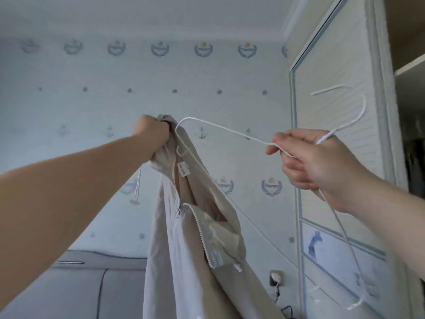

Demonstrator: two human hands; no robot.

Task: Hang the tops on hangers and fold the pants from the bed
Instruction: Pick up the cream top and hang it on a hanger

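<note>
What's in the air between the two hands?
Head view: the white hanger runs from the right hand into the jacket the left hand grips.

Jacket bunched in left grip — hanger in right grip.

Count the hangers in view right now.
1. The white hanger is in the right hand, gripped below its hook, one end inside the jacket the left hand holds up. No others show.
</note>
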